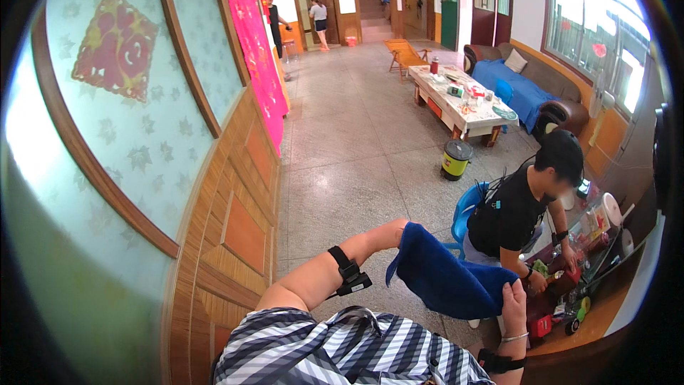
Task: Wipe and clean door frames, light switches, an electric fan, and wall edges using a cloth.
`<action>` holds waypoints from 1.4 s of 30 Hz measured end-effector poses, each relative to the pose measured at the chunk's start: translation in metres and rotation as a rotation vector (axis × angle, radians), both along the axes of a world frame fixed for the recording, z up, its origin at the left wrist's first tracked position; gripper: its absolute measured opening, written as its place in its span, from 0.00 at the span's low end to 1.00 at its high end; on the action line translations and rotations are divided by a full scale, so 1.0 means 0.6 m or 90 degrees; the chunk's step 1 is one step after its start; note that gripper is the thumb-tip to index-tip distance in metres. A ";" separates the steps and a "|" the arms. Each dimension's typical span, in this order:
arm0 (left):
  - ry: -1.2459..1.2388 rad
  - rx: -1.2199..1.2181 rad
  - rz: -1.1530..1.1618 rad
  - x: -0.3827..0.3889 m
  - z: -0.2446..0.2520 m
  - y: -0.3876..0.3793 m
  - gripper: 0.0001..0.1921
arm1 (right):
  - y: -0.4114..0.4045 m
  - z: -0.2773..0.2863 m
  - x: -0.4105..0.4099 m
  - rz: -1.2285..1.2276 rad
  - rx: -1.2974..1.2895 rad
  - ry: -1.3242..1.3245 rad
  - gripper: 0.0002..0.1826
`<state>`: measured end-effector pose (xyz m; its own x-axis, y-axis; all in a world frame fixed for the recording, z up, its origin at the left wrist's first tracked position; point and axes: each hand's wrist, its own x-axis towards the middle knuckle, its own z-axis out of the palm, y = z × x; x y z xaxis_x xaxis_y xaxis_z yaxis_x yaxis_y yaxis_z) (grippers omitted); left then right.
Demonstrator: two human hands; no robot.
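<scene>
A dark blue cloth [449, 275] hangs stretched between my two hands, in front of my striped top. My left hand [403, 229] is at the cloth's upper left corner; the fabric hides most of its fingers, so its grip cannot be told. On the other side, my right hand [514, 299] pinches the cloth's right end between thumb and fingers. Black straps are around both my forearms, and a bracelet sits on my right wrist. Below the cloth lies the speckled tile floor [342, 192].
Close on the right, a person [513, 214] sits on a blue plastic chair [464, 208], reaching into a cluttered cabinet [601, 283]. A wood-panelled partition [243, 230] runs along the left. Farther off stand a lidded bin [456, 163], a low table [443, 85], a sofa and other people.
</scene>
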<state>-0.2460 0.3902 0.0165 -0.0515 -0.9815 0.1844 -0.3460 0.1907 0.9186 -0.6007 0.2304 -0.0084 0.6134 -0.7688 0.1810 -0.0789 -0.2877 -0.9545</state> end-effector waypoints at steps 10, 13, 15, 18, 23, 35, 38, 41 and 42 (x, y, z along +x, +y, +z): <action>0.115 -0.079 0.116 -0.064 0.044 0.085 0.14 | 0.020 0.039 -0.006 0.115 0.002 0.011 0.08; 0.327 -0.031 0.106 -0.052 0.053 0.079 0.13 | 0.040 0.070 -0.017 0.047 -0.100 0.002 0.09; 0.356 -0.040 0.104 -0.032 0.072 0.070 0.13 | 0.038 0.105 -0.001 0.028 -0.198 0.015 0.11; 0.322 -0.101 0.170 0.001 0.106 0.056 0.12 | 0.003 0.144 0.013 -0.009 -0.406 0.002 0.13; 0.401 -0.201 0.010 0.017 0.179 0.007 0.13 | 0.006 0.231 -0.006 -0.158 -0.236 -0.038 0.12; 0.418 -0.080 -0.250 -0.029 0.174 -0.183 0.17 | -0.002 0.276 -0.113 -0.376 -0.195 -0.059 0.11; 0.443 -0.124 -0.472 -0.070 0.164 -0.239 0.25 | -0.003 0.261 -0.158 -0.412 -0.093 -0.128 0.10; 0.456 -0.103 -0.520 -0.128 0.159 -0.293 0.21 | -0.008 0.254 -0.222 -0.437 0.004 -0.116 0.10; 0.469 -0.093 -0.526 -0.148 0.155 -0.306 0.21 | -0.005 0.253 -0.244 -0.448 0.013 -0.102 0.11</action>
